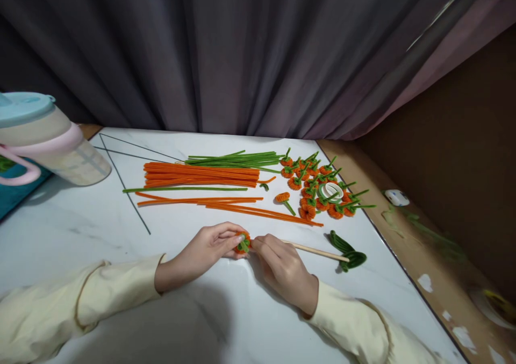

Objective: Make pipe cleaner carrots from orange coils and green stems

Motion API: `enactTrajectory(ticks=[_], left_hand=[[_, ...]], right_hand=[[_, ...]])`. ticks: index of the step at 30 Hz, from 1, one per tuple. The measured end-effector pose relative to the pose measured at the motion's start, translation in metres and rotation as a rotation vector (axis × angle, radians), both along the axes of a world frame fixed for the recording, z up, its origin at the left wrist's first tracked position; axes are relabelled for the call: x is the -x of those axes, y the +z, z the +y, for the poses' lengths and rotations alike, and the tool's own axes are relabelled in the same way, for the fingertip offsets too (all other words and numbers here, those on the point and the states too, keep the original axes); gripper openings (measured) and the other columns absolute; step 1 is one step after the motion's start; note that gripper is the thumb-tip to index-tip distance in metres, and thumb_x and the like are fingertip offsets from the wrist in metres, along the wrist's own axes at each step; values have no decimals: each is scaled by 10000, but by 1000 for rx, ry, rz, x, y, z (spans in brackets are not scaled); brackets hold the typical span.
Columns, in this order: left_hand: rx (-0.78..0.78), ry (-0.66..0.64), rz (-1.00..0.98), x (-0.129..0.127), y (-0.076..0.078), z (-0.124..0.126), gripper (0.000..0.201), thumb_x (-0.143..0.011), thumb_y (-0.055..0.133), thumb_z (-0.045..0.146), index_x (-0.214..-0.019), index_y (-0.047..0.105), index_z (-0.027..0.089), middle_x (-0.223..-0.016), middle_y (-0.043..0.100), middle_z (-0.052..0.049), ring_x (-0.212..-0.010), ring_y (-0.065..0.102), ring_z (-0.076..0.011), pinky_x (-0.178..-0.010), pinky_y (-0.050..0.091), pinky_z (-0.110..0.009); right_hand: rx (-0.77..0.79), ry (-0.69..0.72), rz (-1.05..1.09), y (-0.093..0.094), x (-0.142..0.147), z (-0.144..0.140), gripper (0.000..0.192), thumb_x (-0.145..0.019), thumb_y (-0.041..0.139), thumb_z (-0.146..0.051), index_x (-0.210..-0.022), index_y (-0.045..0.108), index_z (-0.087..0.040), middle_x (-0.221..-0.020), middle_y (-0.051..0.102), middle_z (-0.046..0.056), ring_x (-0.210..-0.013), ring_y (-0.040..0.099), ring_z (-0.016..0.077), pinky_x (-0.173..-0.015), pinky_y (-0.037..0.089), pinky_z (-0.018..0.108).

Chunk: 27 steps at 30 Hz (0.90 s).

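Note:
My left hand (207, 252) is closed around a small pipe-cleaner pumpkin (243, 244), its thumb on the green top. The pumpkin is orange, with green at its middle. My right hand (282, 264) pinches at the pumpkin's right edge, where a bit of orange shows by the fingertips. Behind that hand, a thin wooden stick (318, 251) slants across to dark green leaf-shaped pieces (350, 256); its near end is hidden by the hand. A finished-looking orange piece with a green stem, another pumpkin (282, 197), lies just beyond my hands.
Orange pipe cleaners (201, 176) lie bundled beside green ones (234, 159); several loose orange strands (262, 213) lie nearer. Many small pumpkins (308, 212) cluster at right around a white tape roll (332, 192). A large tumbler (52, 138) stands left. A white object (397, 197) sits beyond the table's right edge.

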<state>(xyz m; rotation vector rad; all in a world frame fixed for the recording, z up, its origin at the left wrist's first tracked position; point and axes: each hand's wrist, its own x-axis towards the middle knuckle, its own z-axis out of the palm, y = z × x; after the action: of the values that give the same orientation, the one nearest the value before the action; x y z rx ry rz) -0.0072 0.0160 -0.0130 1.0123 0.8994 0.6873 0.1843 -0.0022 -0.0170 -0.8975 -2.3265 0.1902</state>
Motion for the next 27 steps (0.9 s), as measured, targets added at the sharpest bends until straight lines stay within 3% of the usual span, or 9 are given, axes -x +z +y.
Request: enactTrajectory(ticks=[7, 16, 27], left_hand=[[-41, -4, 36, -2, 0, -3, 325, -779, 647, 405, -965, 614, 140, -837, 665, -49, -799, 646, -184, -799, 532, -353], [-30, -89, 24, 2, 3, 1, 346, -838, 573, 430, -1023, 548, 139, -838, 653, -43, -790, 686, -203, -802, 548, -370], [-48, -148, 44, 2, 4, 3, 356, -841, 563, 450, -1012, 524, 139, -779, 687, -66, -766, 691, -207, -741, 544, -353]], right_hand=[[188, -24, 201, -1, 6, 0, 208, -846, 383, -77, -780, 553, -176, -656, 588, 40, -593, 531, 148, -524, 415, 245], [479, -158, 430, 3, 8, 6, 108, -804, 587, -140, -718, 645, -171, -651, 653, 20, -543, 570, 119, -505, 433, 208], [566, -206, 471, 1, 11, 4, 126, -776, 605, -170, -659, 652, -170, -591, 644, 11, -489, 534, 109, -473, 418, 209]])
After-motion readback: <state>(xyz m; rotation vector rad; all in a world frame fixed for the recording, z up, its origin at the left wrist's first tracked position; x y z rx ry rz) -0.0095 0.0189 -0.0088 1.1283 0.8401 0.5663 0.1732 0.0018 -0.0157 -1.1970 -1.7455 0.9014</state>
